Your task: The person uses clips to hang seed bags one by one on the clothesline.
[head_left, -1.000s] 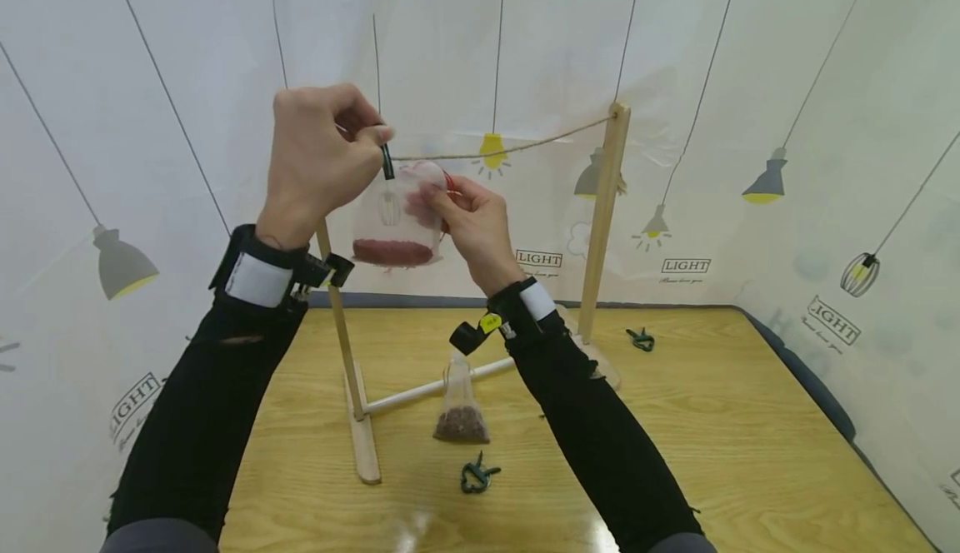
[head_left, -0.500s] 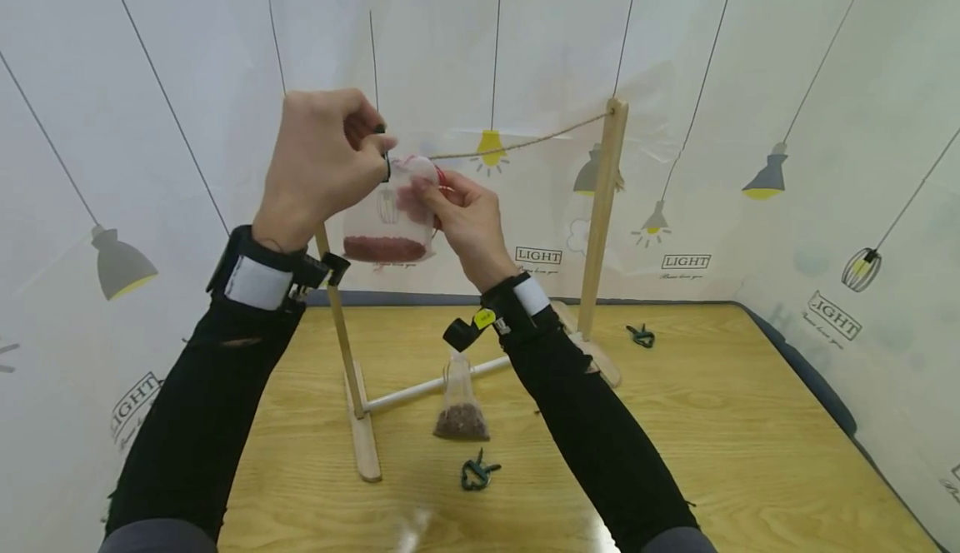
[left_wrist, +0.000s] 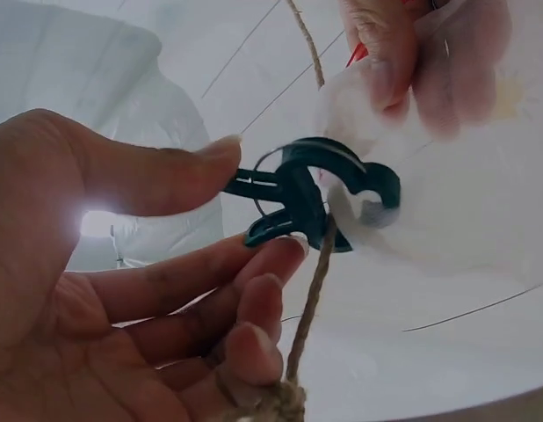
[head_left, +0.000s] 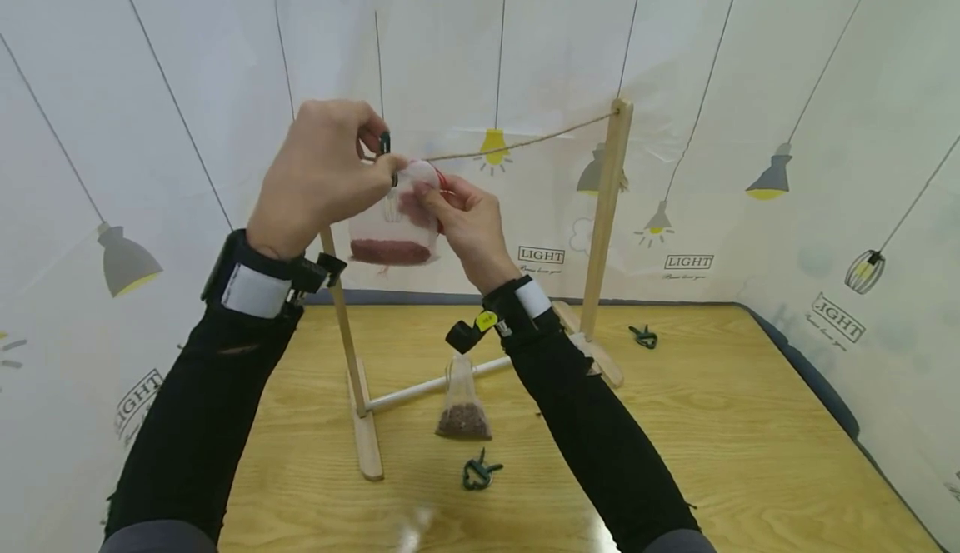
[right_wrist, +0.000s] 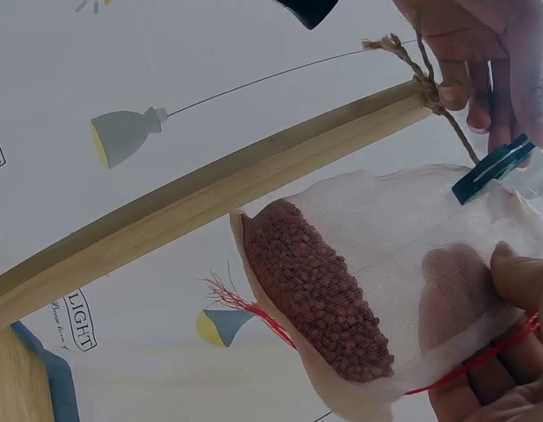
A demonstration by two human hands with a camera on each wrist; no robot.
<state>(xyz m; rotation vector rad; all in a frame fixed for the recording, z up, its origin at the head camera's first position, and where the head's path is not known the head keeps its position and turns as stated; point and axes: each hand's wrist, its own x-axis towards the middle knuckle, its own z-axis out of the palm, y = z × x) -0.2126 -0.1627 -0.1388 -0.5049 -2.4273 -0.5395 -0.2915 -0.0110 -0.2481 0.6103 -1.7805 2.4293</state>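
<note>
My left hand [head_left: 330,166] pinches the handles of a dark green spring clip [left_wrist: 298,189] between thumb and fingers. The clip's jaws reach over the top edge of a white mesh drawstring bag [right_wrist: 386,229], right where the twine [left_wrist: 312,303] runs. Whether they bite on both cannot be told. Reddish-brown pellets [right_wrist: 311,294] fill the bag's bottom. With thumb and fingers, my right hand [head_left: 472,228] holds the bag's upper right part, near its red drawstring [right_wrist: 474,363]. Some right fingers show through the mesh.
Twine spans two wooden posts [head_left: 606,220] of a stand with a white crossbar [head_left: 405,394]. On the wooden table [head_left: 712,453] are another mesh bag [head_left: 462,420] with brown contents, a green clip [head_left: 480,471] in front and a second clip [head_left: 643,336] at right.
My left hand has shifted slightly right and down with the clip, closer to the right hand. The right hand keeps its hold on the bag, almost unmoved.
</note>
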